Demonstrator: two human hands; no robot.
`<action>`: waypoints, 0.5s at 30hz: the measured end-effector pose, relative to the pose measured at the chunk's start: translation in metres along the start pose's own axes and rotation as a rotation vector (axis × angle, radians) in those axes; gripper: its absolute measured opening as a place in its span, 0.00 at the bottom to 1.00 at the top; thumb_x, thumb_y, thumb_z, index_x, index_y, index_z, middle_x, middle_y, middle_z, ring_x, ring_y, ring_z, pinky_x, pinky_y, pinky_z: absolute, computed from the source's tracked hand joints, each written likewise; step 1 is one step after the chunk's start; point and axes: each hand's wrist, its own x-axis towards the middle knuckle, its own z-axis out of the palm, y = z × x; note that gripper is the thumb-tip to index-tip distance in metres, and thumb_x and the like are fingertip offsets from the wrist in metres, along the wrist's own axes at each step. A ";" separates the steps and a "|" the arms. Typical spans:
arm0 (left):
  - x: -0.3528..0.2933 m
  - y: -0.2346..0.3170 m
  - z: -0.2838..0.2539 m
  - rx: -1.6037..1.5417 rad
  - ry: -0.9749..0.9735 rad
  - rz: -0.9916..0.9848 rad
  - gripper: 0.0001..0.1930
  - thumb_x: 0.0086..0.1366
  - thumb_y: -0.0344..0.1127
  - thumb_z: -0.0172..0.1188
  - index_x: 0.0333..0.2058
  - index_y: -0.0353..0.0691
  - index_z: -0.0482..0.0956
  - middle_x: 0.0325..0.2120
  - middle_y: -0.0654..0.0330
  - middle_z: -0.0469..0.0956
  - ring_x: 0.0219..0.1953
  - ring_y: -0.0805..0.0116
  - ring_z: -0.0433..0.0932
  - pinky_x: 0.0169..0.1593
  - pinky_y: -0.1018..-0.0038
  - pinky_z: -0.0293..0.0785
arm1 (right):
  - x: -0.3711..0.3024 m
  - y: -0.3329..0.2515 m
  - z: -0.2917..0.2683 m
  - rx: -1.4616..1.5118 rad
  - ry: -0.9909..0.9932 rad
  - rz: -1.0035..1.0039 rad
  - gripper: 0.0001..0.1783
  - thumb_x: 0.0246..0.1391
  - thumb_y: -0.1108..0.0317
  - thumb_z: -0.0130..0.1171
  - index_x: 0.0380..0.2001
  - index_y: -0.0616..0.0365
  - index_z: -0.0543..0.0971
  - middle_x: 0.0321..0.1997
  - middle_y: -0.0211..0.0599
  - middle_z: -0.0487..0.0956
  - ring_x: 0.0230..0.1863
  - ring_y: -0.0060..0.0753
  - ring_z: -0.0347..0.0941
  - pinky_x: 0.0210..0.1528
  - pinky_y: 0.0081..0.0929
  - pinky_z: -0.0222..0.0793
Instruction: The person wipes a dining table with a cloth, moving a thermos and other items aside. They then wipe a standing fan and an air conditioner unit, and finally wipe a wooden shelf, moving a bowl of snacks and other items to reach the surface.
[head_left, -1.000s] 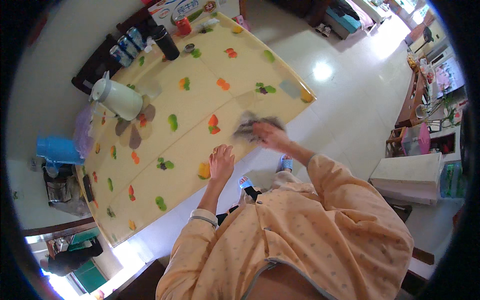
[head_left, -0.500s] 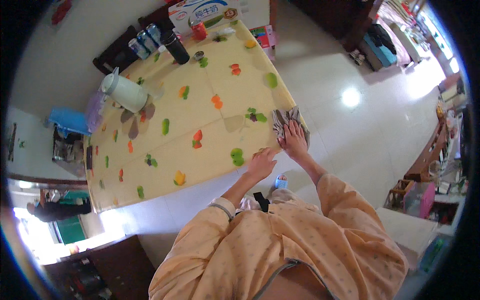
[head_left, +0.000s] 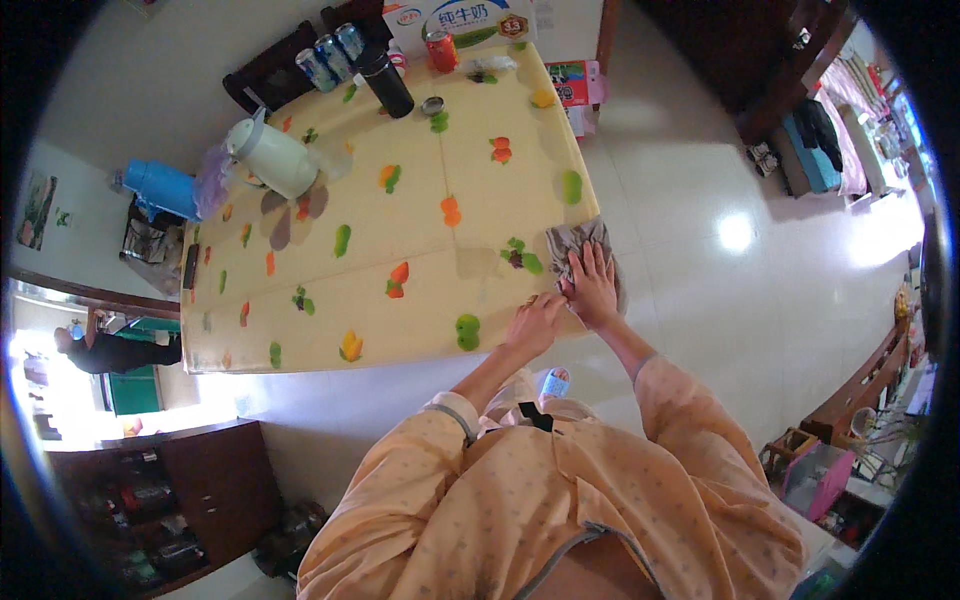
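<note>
A crumpled grey-brown striped cloth [head_left: 572,238] lies at the table's near right corner. My right hand [head_left: 592,288] presses on it from above, its fingers stretched out and spread. Just to the left, my left hand [head_left: 536,324] is at the near edge, fingers bent over the rim and seemingly pinching the tablecloth; its fingertips are partly hidden. The yellow tablecloth [head_left: 400,225] has a printed fruit pattern and covers the whole table.
On the table's far left stands a pale green jug [head_left: 275,158]. Farther back are a black bottle [head_left: 385,85], several cans [head_left: 333,58], a red can [head_left: 441,52], a small metal lid [head_left: 432,105] and a milk carton [head_left: 470,22]. Another person [head_left: 115,352] is at far left.
My view has shifted, so the tabletop items appear farther right. My right hand stays on the cloth. My left hand has come closer to it along the edge, fingers more bent.
</note>
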 end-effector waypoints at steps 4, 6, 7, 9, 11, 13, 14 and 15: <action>0.030 -0.005 -0.014 -0.021 0.064 -0.031 0.19 0.55 0.32 0.50 0.48 0.42 0.69 0.47 0.54 0.69 0.50 0.54 0.68 0.52 0.61 0.66 | 0.037 0.008 0.005 0.042 -0.010 -0.026 0.29 0.53 0.54 0.48 0.56 0.57 0.64 0.65 0.49 0.53 0.67 0.51 0.44 0.64 0.53 0.42; 0.047 -0.012 -0.026 -0.033 0.093 -0.018 0.19 0.55 0.31 0.50 0.47 0.42 0.70 0.46 0.54 0.70 0.49 0.54 0.69 0.52 0.62 0.67 | 0.060 0.011 0.007 0.045 -0.038 -0.045 0.29 0.53 0.54 0.48 0.56 0.58 0.63 0.65 0.49 0.53 0.68 0.49 0.43 0.65 0.52 0.41; 0.050 -0.015 -0.028 -0.048 0.111 -0.013 0.19 0.55 0.31 0.50 0.47 0.42 0.70 0.46 0.54 0.70 0.48 0.55 0.70 0.52 0.62 0.67 | 0.072 0.013 0.009 0.015 -0.049 -0.052 0.30 0.53 0.54 0.48 0.56 0.59 0.63 0.65 0.49 0.53 0.67 0.48 0.44 0.65 0.51 0.42; 0.059 -0.026 -0.037 -0.082 0.169 0.012 0.18 0.55 0.31 0.50 0.46 0.41 0.70 0.45 0.54 0.70 0.47 0.54 0.70 0.50 0.62 0.68 | 0.099 0.015 0.014 0.009 -0.041 -0.096 0.29 0.54 0.56 0.47 0.56 0.61 0.62 0.65 0.50 0.52 0.67 0.49 0.45 0.65 0.48 0.43; 0.062 -0.038 -0.046 -0.084 0.205 -0.013 0.17 0.56 0.31 0.50 0.45 0.41 0.71 0.44 0.54 0.71 0.46 0.54 0.71 0.48 0.63 0.70 | 0.122 0.014 0.021 -0.009 -0.046 -0.115 0.30 0.54 0.56 0.48 0.56 0.61 0.62 0.65 0.50 0.52 0.66 0.50 0.46 0.65 0.47 0.43; 0.062 -0.048 -0.052 -0.066 0.208 -0.080 0.15 0.56 0.32 0.50 0.44 0.41 0.71 0.43 0.54 0.72 0.44 0.54 0.73 0.46 0.63 0.71 | 0.137 0.015 0.029 -0.035 -0.028 -0.119 0.31 0.53 0.56 0.49 0.57 0.61 0.62 0.65 0.49 0.53 0.66 0.50 0.47 0.65 0.48 0.44; 0.062 -0.052 -0.055 -0.099 0.216 -0.116 0.15 0.56 0.32 0.51 0.44 0.41 0.72 0.41 0.54 0.73 0.43 0.54 0.73 0.45 0.63 0.71 | 0.144 0.015 0.033 -0.024 0.029 -0.139 0.31 0.52 0.56 0.50 0.57 0.61 0.62 0.64 0.49 0.54 0.66 0.50 0.48 0.64 0.49 0.45; 0.059 -0.056 -0.057 -0.134 0.222 -0.149 0.14 0.57 0.33 0.51 0.43 0.41 0.72 0.39 0.54 0.73 0.42 0.54 0.74 0.44 0.63 0.71 | 0.147 0.018 0.035 -0.016 -0.002 -0.133 0.31 0.52 0.56 0.50 0.57 0.61 0.62 0.64 0.48 0.54 0.65 0.50 0.49 0.65 0.48 0.45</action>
